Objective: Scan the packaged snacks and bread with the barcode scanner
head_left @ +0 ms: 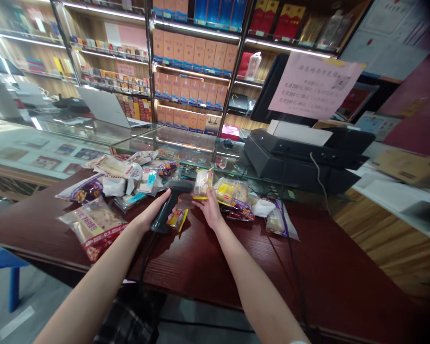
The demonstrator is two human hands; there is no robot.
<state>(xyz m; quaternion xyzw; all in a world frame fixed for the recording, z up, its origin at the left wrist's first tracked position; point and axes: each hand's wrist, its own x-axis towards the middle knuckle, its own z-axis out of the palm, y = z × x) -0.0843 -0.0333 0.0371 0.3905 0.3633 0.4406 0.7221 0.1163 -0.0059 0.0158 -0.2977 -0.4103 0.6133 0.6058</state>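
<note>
Barcode scanner [165,208], dark, is grasped by its handle in the left hand [155,210], its head pointing right. Fingers of the right hand [210,208] pinch a small clear-and-yellow packet [202,183] just right of the scanner head. A second yellow packet [179,220] is beside the left fingers; whether they touch it, I cannot tell. All this is over the near middle of the dark red counter [208,272]. To the left is a mixed group of wrapped snacks [118,184], with a large red-and-clear bread bag [96,227] at its near side. More packaged snacks [236,198] spread to the right. Farther off stand a glass display case [186,138], an open laptop [105,107] at far left, and a black printer [304,153] at far right.
</note>
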